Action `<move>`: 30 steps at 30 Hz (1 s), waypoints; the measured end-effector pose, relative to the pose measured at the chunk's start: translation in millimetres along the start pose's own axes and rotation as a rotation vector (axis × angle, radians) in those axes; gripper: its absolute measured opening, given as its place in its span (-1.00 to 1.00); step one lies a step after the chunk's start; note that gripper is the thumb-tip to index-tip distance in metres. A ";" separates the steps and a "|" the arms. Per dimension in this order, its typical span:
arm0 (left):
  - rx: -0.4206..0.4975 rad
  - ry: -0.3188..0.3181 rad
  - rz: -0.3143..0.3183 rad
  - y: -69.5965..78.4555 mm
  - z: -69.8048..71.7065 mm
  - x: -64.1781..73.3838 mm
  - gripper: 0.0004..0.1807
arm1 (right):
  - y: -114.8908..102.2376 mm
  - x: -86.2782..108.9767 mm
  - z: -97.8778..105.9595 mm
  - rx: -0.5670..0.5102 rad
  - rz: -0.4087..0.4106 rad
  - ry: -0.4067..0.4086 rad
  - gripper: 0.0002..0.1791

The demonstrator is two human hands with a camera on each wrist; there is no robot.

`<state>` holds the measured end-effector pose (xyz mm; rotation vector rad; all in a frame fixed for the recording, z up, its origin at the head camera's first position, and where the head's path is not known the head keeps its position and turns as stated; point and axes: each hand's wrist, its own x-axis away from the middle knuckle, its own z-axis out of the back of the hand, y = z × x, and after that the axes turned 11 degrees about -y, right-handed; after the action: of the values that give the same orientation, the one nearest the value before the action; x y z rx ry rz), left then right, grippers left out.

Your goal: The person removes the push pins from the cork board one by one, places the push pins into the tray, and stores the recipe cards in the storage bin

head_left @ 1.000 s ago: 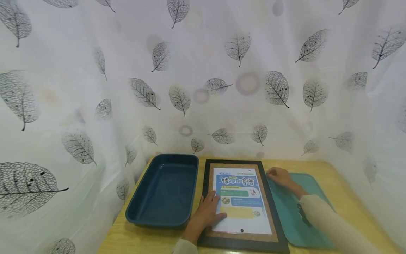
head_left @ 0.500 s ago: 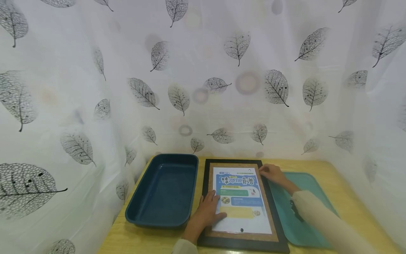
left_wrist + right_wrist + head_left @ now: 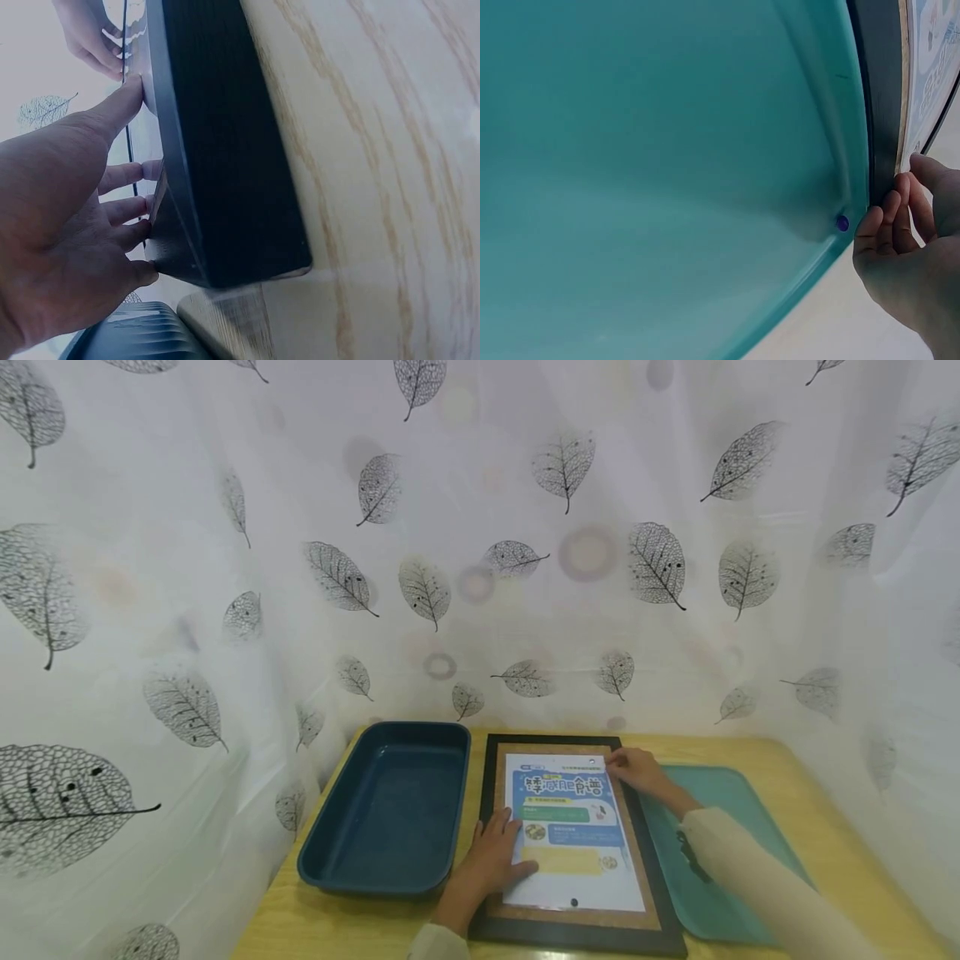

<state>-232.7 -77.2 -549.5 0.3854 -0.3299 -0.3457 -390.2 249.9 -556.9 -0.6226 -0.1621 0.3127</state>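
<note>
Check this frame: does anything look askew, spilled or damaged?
Nothing stands out. The blue-and-white flyer lies flat and square inside the black-framed corkboard; the left hand presses its edge, the right hand touches its top corner. The navy tray is unspilled.

Pale cream long sleeves point(image 3: 757, 877) cover both arms (dark wrist strap); bare hands.

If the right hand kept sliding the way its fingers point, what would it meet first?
The right hand points leftward across the board's top; its fingertips already sit at the poster top right corner, near what looks like a pin. Depth is unclear, so that's tentative.
</note>
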 end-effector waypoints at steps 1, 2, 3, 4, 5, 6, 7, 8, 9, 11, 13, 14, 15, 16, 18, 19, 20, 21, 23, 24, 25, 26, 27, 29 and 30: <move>0.003 -0.002 0.002 0.2 0.1 -0.1 -0.12 | -0.7 -0.5 -0.4 0.004 -0.001 -0.002 -0.70; 0.008 -0.005 0.002 0.5 0.3 -0.1 -0.12 | -1.8 -0.7 -0.9 0.013 0.002 -0.003 -0.70; 0.009 -0.007 0.002 0.5 0.4 -0.1 -0.12 | -2.9 -0.9 -1.6 0.019 0.002 -0.003 -0.70; 0.012 -0.009 0.000 0.5 0.3 -0.3 -0.12 | -2.6 -1.8 -2.6 0.026 0.008 0.001 -0.69; 0.019 -0.010 -0.002 0.8 0.5 0.0 -0.12 | -1.9 -3.1 -3.9 0.033 0.012 0.004 -0.69; 0.021 -0.012 -0.004 0.5 0.2 -0.4 -0.12 | -1.6 -4.0 -4.9 0.038 0.019 0.004 -0.69; 0.021 -0.012 -0.004 0.4 -0.1 -0.8 -0.12 | -1.5 -4.9 -6.1 0.038 0.023 0.006 -0.69; 0.022 -0.015 -0.003 0.6 0.0 -0.7 -0.12 | -1.3 -5.7 -7.2 0.042 0.027 0.009 -0.68; 0.023 -0.016 -0.002 0.9 0.1 -0.8 -0.12 | -1.0 -6.7 -8.3 0.038 0.029 0.013 -0.68; 0.027 -0.018 0.001 1.3 0.0 -1.1 -0.12 | -1.8 -7.6 -9.4 0.039 0.039 0.017 -0.67; 0.026 -0.015 0.001 1.4 -0.3 -1.8 -0.13 | -4.3 -8.0 -10.6 0.043 0.050 0.024 -0.67; 0.026 -0.017 0.004 1.2 -0.7 -2.0 -0.13 | -5.6 -8.1 -11.1 0.046 0.055 0.027 -0.66; 0.024 -0.015 0.004 1.0 -1.2 -2.4 -0.13 | -6.7 -8.4 -11.5 0.050 0.061 0.029 -0.66; 0.023 -0.014 0.004 0.7 -1.8 -2.6 -0.12 | -7.5 -9.1 -12.0 0.057 0.065 0.031 -0.66; 0.019 -0.010 0.004 0.1 -3.0 -2.9 -0.12 | -9.4 -10.4 -12.8 0.059 0.064 0.033 -0.65; 0.017 -0.009 0.005 -0.3 -3.7 -3.1 -0.12 | -9.9 -11.4 -13.3 0.063 0.061 0.033 -0.66; 0.016 -0.008 0.008 -0.6 -4.1 -3.1 -0.12 | -10.6 -12.4 -13.5 0.064 0.059 0.031 -0.66; 0.015 -0.006 0.008 -0.8 -4.4 -3.1 -0.12 | -10.9 -13.6 -13.9 0.062 0.056 0.031 -0.66; 0.012 -0.001 0.012 -1.6 -5.2 -3.5 -0.13 | -11.9 -15.9 -15.0 0.059 0.053 0.032 -0.67; 0.012 -0.001 0.014 -1.7 -5.2 -3.5 -0.13 | -12.0 -17.1 -15.6 0.061 0.051 0.036 -0.68; 0.010 0.000 0.015 -1.9 -5.3 -3.7 -0.13 | -11.9 -18.7 -16.5 0.063 0.047 0.042 -0.69; 0.012 0.000 0.015 -1.9 -5.1 -3.8 -0.13 | -11.9 -19.8 -17.2 0.066 0.048 0.046 -0.70; 0.014 0.000 0.014 -1.8 -4.8 -3.8 -0.13 | -11.5 -20.8 -17.8 0.073 0.049 0.051 -0.70; 0.016 0.000 0.012 -1.6 -3.9 -3.7 -0.14 | -10.9 -22.9 -19.0 0.079 0.038 0.059 -0.71; 0.017 0.000 0.012 -1.4 -3.3 -3.4 -0.14 | -10.7 -23.8 -19.3 0.082 0.033 0.062 -0.71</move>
<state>-234.9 -76.1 -553.8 0.3999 -0.3351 -0.3318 -405.4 223.2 -567.3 -0.5537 -0.0793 0.3294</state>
